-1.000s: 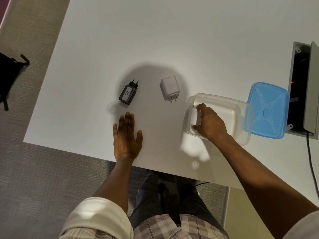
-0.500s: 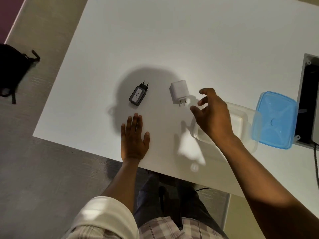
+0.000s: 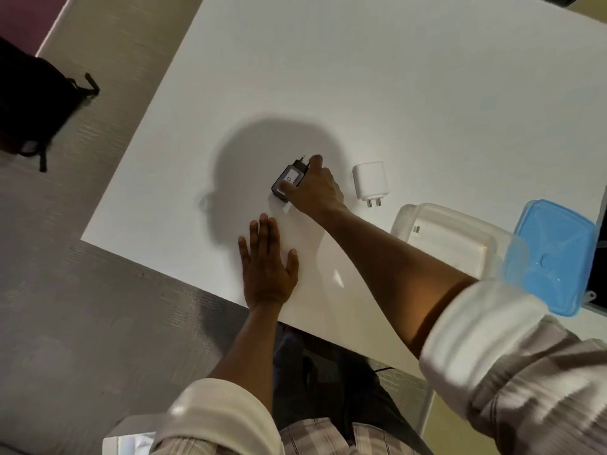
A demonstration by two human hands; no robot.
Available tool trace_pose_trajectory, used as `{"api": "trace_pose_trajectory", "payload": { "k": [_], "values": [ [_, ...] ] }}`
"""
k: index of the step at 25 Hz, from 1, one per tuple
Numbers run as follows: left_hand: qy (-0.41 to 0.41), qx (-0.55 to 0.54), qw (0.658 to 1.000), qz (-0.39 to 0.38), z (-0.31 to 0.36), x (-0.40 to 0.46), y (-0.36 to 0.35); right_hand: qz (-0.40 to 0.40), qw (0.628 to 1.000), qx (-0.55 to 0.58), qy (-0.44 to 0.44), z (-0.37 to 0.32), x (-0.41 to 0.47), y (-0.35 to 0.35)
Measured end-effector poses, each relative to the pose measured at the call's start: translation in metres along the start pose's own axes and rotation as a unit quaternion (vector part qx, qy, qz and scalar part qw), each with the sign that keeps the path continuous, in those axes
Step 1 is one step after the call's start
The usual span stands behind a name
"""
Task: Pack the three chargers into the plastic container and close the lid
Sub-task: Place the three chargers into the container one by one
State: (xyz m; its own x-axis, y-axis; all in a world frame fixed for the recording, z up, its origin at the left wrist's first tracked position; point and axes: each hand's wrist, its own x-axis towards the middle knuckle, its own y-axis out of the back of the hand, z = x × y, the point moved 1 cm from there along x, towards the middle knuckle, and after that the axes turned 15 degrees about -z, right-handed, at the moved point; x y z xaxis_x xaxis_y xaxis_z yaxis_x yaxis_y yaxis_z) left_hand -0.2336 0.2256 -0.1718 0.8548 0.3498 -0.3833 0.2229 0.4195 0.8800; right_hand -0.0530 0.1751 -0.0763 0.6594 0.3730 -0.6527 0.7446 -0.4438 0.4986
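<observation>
A black charger [image 3: 286,179] with a white label lies on the white table [image 3: 361,77]. My right hand [image 3: 313,188] is on it, thumb and fingers closed around its sides. A white charger [image 3: 370,180] lies flat just right of that hand, prongs toward me. The clear plastic container [image 3: 466,239] stands at the right, open, with another white charger [image 3: 427,233] inside near its left wall. The blue lid [image 3: 555,257] leans against the container's right side. My left hand [image 3: 266,266] rests flat on the table near the front edge, fingers spread.
A dark cable box recess [image 3: 602,224] is cut into the table at the far right behind the lid. A black bag [image 3: 29,103] lies on the carpet to the left. The table's front edge runs just below my left hand.
My right hand left the container, where a white charger now lies, passed over the other white charger and closed on the black charger. My left hand stayed flat.
</observation>
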Motion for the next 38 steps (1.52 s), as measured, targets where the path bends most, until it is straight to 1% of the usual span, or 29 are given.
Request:
{"api": "trace_pose_trajectory", "payload": {
  "k": [3, 7, 10, 16, 19, 24, 28, 34, 38],
  "values": [
    [-0.005, 0.014, 1.000, 0.008, -0.001, 0.000, -0.001, 0.016, 0.999, -0.039, -0.011, -0.008, 0.007, -0.008],
    [-0.004, 0.017, 1.000, 0.015, -0.001, 0.000, -0.001, 0.021, 0.993, -0.113, 0.000, -0.017, 0.012, -0.012],
    [-0.006, 0.011, 1.000, 0.019, -0.001, -0.001, 0.000, 0.019, 0.991, -0.129, 0.013, -0.016, 0.009, -0.011],
    [-0.006, 0.003, 1.000, 0.014, 0.001, -0.001, 0.002, 0.018, 0.987, -0.158, 0.033, 0.009, -0.007, -0.010],
    [-0.009, 0.008, 1.000, 0.014, -0.001, -0.001, 0.001, 0.017, 0.988, -0.148, 0.038, 0.027, -0.023, -0.016],
    [-0.004, 0.016, 1.000, 0.014, -0.002, -0.001, -0.001, 0.062, 0.981, -0.171, 0.062, 0.057, -0.057, -0.030],
    [-0.005, 0.019, 1.000, 0.018, -0.003, -0.001, 0.000, 0.062, 0.982, -0.171, 0.051, 0.077, -0.074, -0.036],
    [-0.008, 0.020, 1.000, 0.011, -0.001, -0.003, 0.000, 0.052, 0.991, -0.116, 0.039, 0.097, -0.099, -0.030],
    [-0.005, 0.019, 1.000, 0.001, 0.001, -0.003, 0.002, 0.095, 0.989, -0.083, 0.074, 0.095, -0.132, -0.023]
  ]
}}
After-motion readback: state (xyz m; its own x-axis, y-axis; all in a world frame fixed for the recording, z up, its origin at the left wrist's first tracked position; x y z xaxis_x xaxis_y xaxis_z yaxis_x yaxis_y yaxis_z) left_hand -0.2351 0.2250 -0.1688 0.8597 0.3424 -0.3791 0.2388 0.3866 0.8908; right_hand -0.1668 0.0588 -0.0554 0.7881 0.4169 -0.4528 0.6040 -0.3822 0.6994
